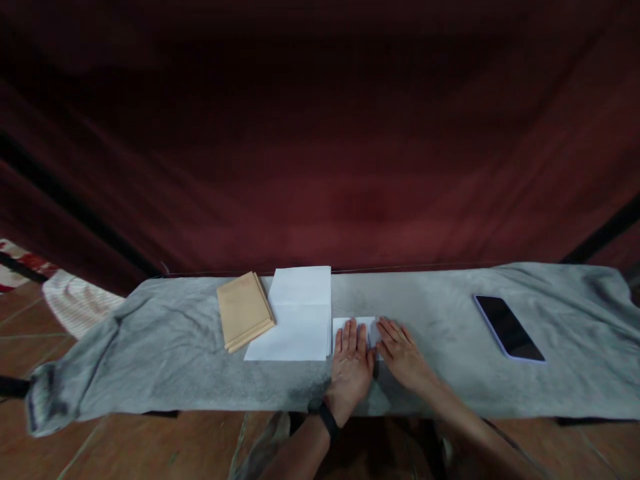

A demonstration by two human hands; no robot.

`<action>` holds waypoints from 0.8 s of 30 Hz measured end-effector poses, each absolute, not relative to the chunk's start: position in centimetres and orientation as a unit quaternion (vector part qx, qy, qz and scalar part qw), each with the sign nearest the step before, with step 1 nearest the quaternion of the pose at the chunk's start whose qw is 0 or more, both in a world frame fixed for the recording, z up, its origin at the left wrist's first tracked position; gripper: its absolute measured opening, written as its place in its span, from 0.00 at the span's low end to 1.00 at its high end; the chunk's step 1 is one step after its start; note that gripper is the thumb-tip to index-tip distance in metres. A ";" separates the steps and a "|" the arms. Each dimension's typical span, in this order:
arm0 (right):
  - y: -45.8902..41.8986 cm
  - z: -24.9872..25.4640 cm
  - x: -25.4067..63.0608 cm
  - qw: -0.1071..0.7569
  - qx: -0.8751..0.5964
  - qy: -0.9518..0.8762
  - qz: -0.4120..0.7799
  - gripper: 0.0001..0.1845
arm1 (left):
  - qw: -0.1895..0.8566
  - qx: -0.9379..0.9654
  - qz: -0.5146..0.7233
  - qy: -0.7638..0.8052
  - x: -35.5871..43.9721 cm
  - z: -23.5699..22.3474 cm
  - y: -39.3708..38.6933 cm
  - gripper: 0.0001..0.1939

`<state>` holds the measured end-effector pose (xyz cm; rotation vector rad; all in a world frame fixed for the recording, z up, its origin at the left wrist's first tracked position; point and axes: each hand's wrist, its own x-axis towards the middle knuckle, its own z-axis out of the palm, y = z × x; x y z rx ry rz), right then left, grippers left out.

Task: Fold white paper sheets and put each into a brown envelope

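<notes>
A small white sheet of paper (371, 325), apparently folded, lies on the grey cloth in front of me. My left hand (352, 360) rests flat on it, fingers stretched out and pointing away from me. At the sheet's right edge lies my right hand (403, 355), its fingers extended and angled toward the left hand. Both hands are open, and they cover much of the sheet. Just left of them sits a stack of larger white paper (300, 331) with a crease across the top sheet. Brown folded paper or envelopes (245, 310) overlap that stack's left edge.
Grey cloth (430, 293) covers the long narrow surface and hangs over its ends. A phone with a purple edge (510, 328) lies to the right. Dark red fabric (350, 200) rises behind the far edge. Tiled floor (200, 443) shows below.
</notes>
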<state>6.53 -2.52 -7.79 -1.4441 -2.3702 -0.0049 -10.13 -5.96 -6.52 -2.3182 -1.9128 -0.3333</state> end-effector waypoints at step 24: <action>-0.8 -7.2 5.5 0.170 -0.495 -0.852 -0.014 0.28 | 0.050 -0.768 -0.130 -0.625 -10.9 -5.3 -5.3 0.29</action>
